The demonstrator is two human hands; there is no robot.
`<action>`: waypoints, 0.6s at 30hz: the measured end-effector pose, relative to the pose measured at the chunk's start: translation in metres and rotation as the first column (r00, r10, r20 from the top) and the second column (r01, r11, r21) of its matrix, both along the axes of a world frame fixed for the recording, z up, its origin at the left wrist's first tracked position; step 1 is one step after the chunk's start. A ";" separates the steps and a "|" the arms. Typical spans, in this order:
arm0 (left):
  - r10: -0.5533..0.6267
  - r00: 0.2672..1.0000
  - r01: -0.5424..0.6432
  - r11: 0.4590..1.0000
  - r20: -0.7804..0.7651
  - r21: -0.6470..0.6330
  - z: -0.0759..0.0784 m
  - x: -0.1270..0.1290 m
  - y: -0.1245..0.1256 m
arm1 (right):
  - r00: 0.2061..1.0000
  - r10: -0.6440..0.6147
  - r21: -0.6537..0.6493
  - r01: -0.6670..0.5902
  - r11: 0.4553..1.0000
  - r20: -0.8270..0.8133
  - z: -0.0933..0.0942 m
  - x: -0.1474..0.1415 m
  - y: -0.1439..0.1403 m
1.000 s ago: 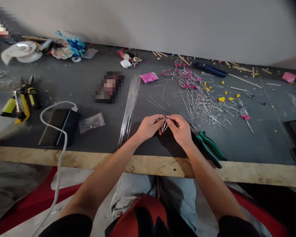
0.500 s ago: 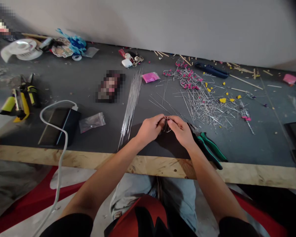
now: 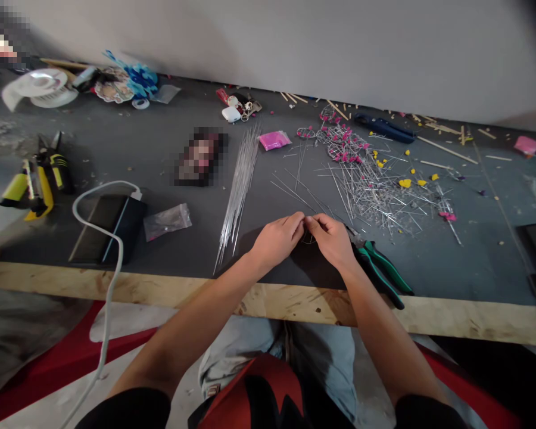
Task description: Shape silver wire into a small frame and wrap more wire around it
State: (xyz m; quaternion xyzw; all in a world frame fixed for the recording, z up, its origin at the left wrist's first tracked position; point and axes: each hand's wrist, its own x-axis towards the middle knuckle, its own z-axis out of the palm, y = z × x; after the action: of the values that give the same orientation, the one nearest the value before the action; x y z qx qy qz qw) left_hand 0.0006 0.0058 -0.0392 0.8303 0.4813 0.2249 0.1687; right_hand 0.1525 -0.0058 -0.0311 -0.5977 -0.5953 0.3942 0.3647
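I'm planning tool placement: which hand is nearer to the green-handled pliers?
The right hand: the green-handled pliers lie close by its outer side. The left hand is farther away, with the right hand between it and them.

I'm looking at a loose black fabric left sleeve (image 3: 129,408) and a matching black fabric right sleeve (image 3: 422,412), both short, with bare forearms (image 3: 205,322) past the hems. Near middle there's a rusty-red shirt front (image 3: 230,402) with a jagged black print (image 3: 259,396). Just beyond it I've got faded, light blue-grey denim trousers (image 3: 234,342), kinda creased.
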 end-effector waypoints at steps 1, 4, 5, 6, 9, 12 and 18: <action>-0.003 1.000 0.003 1.000 0.007 -0.007 0.000 0.000 0.000 | 1.000 -0.001 -0.004 0.001 1.000 -0.030 0.000 0.000 0.000; -0.014 0.999 0.014 1.000 0.034 -0.016 0.000 -0.001 0.001 | 0.993 -0.020 -0.014 0.018 1.000 -0.118 0.000 -0.001 0.001; -0.016 0.999 0.017 1.000 0.038 -0.020 0.000 -0.001 0.001 | 0.992 -0.028 -0.019 0.026 0.999 -0.123 0.000 -0.001 0.002; -0.015 0.999 0.016 1.000 0.040 -0.026 0.000 -0.001 0.001 | 0.993 -0.035 -0.025 0.032 0.999 -0.117 0.000 -0.001 0.002; 0.017 0.998 -0.014 0.999 0.058 -0.042 -0.001 0.000 0.001 | 0.995 -0.033 -0.035 0.030 0.999 -0.094 -0.001 0.000 0.001; 0.040 0.996 -0.037 0.998 0.078 -0.041 -0.003 0.000 0.000 | 0.996 -0.017 -0.037 0.013 0.999 -0.089 -0.002 0.001 0.002; 0.003 0.997 -0.002 1.000 0.074 -0.014 -0.005 -0.001 0.002 | 0.996 0.044 -0.085 -0.050 0.995 -0.073 -0.004 0.003 0.005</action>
State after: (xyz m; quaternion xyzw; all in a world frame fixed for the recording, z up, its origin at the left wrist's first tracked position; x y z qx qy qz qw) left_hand -0.0004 0.0079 -0.0444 0.8195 0.4773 0.2523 0.1921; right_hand 0.1553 -0.0010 -0.0348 -0.5844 -0.5780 0.4492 0.3501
